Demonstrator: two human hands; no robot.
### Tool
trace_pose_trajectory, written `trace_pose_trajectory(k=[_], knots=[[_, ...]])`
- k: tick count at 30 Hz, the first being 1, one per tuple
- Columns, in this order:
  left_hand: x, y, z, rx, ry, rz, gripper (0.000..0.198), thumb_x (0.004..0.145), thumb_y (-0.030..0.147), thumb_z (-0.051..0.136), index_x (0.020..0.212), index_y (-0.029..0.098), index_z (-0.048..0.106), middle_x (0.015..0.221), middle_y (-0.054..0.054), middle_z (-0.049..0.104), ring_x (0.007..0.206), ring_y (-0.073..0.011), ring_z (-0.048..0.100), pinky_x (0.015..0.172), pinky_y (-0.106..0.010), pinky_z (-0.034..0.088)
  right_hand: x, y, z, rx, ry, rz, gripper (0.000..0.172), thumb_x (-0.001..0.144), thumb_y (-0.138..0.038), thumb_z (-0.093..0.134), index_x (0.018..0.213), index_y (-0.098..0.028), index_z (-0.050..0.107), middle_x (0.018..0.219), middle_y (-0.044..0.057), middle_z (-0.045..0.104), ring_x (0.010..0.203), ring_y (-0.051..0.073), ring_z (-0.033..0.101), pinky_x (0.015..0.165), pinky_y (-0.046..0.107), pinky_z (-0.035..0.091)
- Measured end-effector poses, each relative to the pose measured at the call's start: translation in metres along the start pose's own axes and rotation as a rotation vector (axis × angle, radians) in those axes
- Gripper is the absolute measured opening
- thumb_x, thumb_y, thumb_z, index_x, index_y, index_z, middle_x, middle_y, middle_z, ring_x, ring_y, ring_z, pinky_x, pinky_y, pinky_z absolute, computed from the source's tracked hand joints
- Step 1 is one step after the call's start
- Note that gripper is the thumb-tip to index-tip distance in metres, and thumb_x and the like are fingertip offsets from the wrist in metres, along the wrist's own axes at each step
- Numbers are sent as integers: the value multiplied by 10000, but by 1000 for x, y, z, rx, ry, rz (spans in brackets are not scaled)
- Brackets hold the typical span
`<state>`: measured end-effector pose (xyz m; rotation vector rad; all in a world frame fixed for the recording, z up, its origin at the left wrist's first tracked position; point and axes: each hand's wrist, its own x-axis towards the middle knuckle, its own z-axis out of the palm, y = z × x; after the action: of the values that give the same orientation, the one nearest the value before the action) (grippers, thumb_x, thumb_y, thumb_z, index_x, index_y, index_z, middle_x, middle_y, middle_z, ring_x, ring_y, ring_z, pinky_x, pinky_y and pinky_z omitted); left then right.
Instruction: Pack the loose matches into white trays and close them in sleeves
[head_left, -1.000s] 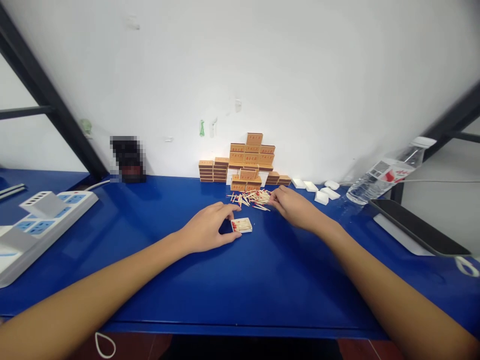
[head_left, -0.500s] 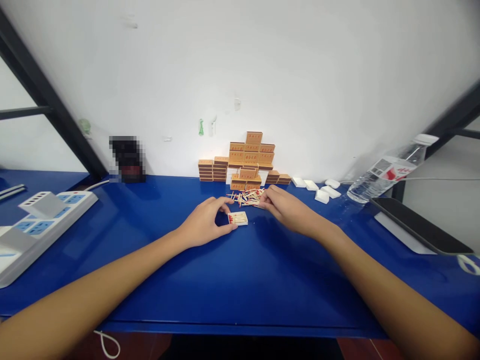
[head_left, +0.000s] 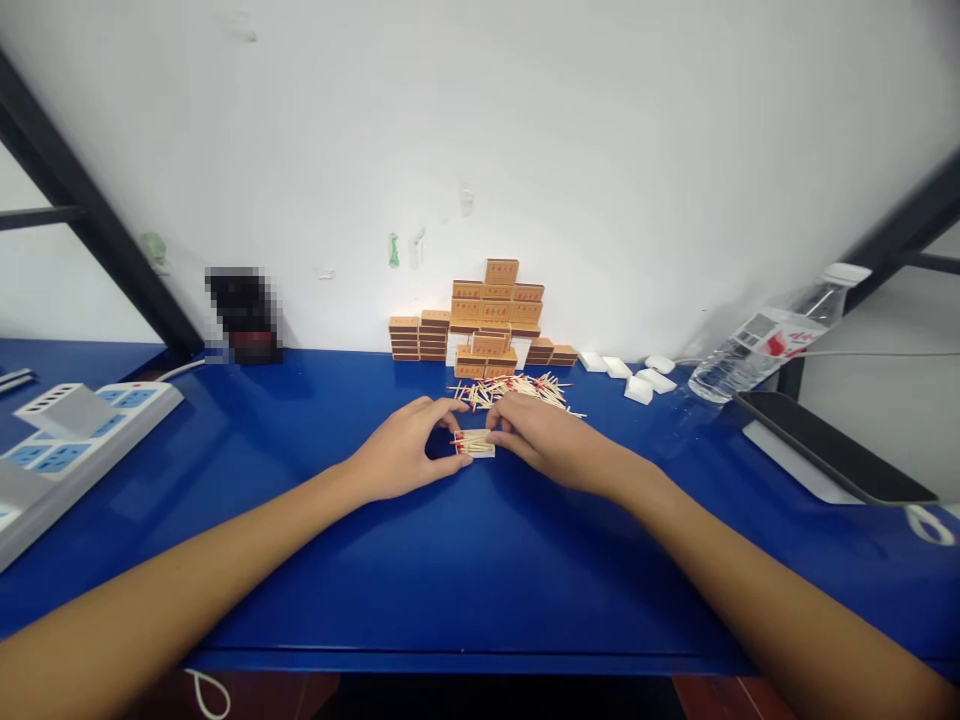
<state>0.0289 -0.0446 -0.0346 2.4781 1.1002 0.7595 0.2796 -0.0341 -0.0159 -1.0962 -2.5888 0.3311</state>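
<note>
Watching remotely, I see the left hand (head_left: 405, 450) curved round the left end of a small white tray (head_left: 484, 455), thumb at its near side. The right hand (head_left: 551, 440) is pinched over the tray's right end; I cannot tell whether its fingertips hold a match. Red-tipped matches (head_left: 473, 442) lie in the tray, between both hands, not all quite parallel. I worry that pressing down on a crossed one could snap it or lever it out. Were the left grip to slacken, the tray could skid on the glossy blue tabletop (head_left: 450, 570). The loose pile (head_left: 544, 388) lies just beyond the right hand, so a careless knuckle could scatter it, and a harder knock could topple the matchbox stack (head_left: 496, 310) behind.
</note>
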Motion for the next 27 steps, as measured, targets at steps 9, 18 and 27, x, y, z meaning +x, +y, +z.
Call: trace_pose_trajectory(k=[9,18,27], knots=[[0,-1,-1,14,9,24,487,883,428,774,1307,246,618,1123,-48,737,1081,-261,657,980,-461,537,-4,11,-7,37,-79,26,140,1011,-233,584,873,-225,611,883,41,674,780,192,581,687,324,426],[1,0,-3,26,47,106,218,936,393,724,1088,236,725,1056,-36,751,1006,-227,660,916,-410,547,-4,10,-13,13,-49,-47,165,1028,-257,573,912,-222,684,908,53,688,835,202,608,749,338,449],[2,1,-7,21,167,188,137,970,315,663,917,233,760,1008,-48,740,957,-208,658,882,-402,554,-4,11,-21,6,-17,-52,191,1028,-266,589,901,-225,726,909,48,689,821,192,615,791,363,472]])
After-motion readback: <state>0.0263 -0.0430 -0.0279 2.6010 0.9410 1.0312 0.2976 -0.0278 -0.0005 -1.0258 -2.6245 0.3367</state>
